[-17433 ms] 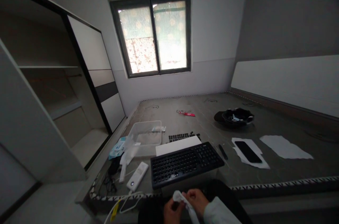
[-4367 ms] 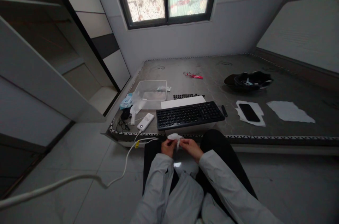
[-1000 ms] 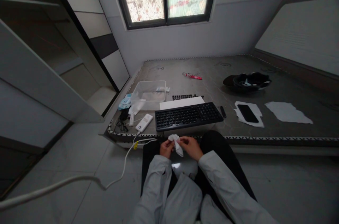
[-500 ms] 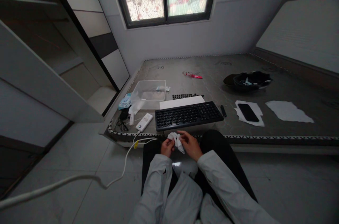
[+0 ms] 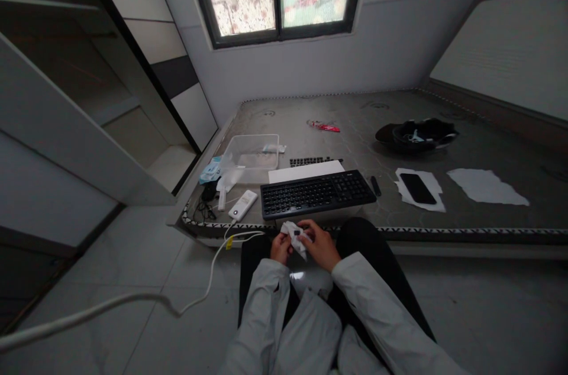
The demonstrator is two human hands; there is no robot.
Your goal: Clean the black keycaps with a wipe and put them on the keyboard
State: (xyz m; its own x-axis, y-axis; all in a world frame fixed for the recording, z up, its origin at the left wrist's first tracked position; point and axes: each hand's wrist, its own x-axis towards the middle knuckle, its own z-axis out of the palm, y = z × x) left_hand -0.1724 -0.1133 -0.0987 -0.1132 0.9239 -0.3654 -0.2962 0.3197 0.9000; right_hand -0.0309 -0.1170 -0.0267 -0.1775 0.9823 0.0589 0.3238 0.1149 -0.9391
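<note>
In front of my knees, my left hand [image 5: 280, 248] is closed on a crumpled white tissue [image 5: 290, 227]. A small black keycap [image 5: 297, 233] shows on the tissue. My right hand [image 5: 320, 245] has its fingers bent against the tissue's right side, beside the keycap; its fingertips are partly hidden. Just beyond both hands lies a black keyboard [image 5: 317, 194] at the bed's edge. Behind it is a white sheet [image 5: 306, 171], and past that sheet, rows of loose black keycaps [image 5: 310, 161].
To the left stand a clear plastic box [image 5: 252, 171] and a white power bank [image 5: 243, 205] with a white cable [image 5: 210, 274]. On the right lie a black phone [image 5: 417, 188] on paper, another paper piece [image 5: 486, 187] and a dark cap [image 5: 421, 135]. A red packet [image 5: 329, 127] lies farther back.
The tissue has been opened out somewhat, and the black keycap now shows on it. My right fingers have shifted slightly; the things on the bed stay put.
</note>
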